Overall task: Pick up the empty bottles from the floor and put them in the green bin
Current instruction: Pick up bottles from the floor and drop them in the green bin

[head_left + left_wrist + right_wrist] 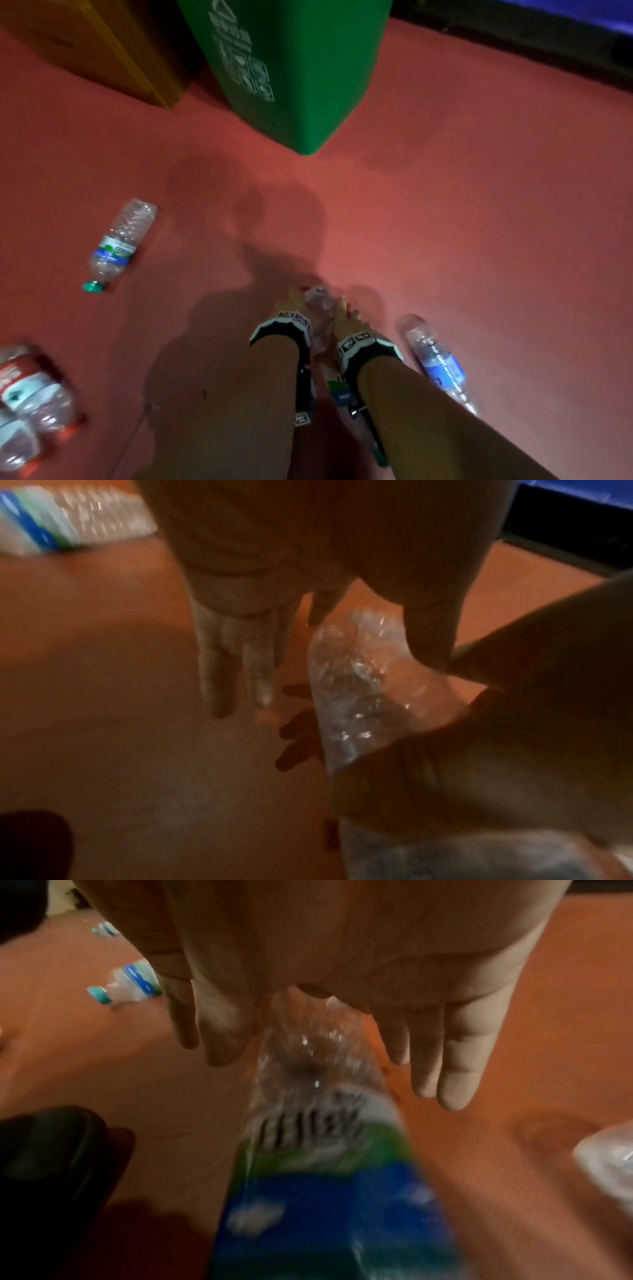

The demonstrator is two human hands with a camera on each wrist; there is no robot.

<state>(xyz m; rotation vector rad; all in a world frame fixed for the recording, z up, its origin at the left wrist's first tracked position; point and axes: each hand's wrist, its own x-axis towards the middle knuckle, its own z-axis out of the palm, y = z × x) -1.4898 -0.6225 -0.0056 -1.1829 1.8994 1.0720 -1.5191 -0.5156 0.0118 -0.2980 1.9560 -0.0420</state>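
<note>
The left hand (260, 593) hangs over the red floor (120, 737), fingers (219, 669) straight and pointing down; a clear crumpled bottle (352, 696) sits just right of them, another hand (514, 723) against it; a labelled bottle (61, 520) lies far left

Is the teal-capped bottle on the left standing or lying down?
Lying down. The teal-capped bottle rests on its side on the red floor, cap toward the camera.
</note>
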